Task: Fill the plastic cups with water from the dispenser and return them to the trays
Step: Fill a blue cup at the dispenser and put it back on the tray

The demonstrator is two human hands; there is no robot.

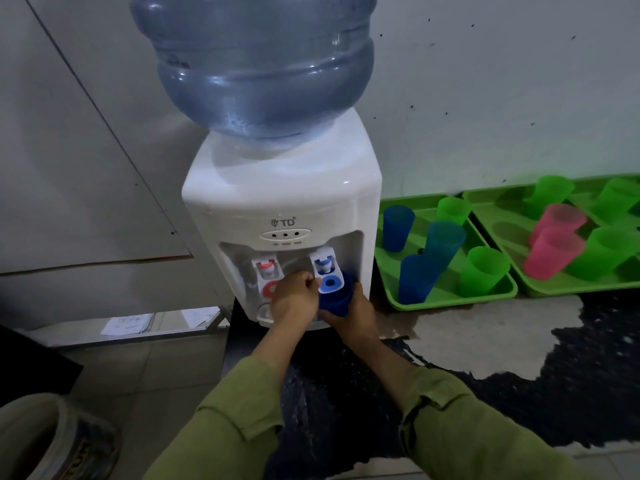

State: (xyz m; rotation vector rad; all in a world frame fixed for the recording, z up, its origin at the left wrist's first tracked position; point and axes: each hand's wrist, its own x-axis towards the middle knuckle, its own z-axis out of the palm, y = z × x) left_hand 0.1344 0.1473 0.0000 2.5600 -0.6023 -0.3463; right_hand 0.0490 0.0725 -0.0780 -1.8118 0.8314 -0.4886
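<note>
A white water dispenser (280, 199) with a big blue bottle (256, 64) on top stands ahead. My right hand (353, 315) grips a blue plastic cup (337, 299) under the blue tap (325, 266). My left hand (294, 299) has curled fingers that pinch the edge of the blue tap lever (330, 283). The red tap (266, 268) sits to the left of it. Two green trays (453, 301) (571, 289) to the right hold blue, green and pink cups, upright.
The trays lie on a worn black-and-grey counter (485, 334) against a white wall. A grey panel (86, 150) is at the left, papers (128, 323) lie below it, and a round container (52, 441) sits at the bottom left.
</note>
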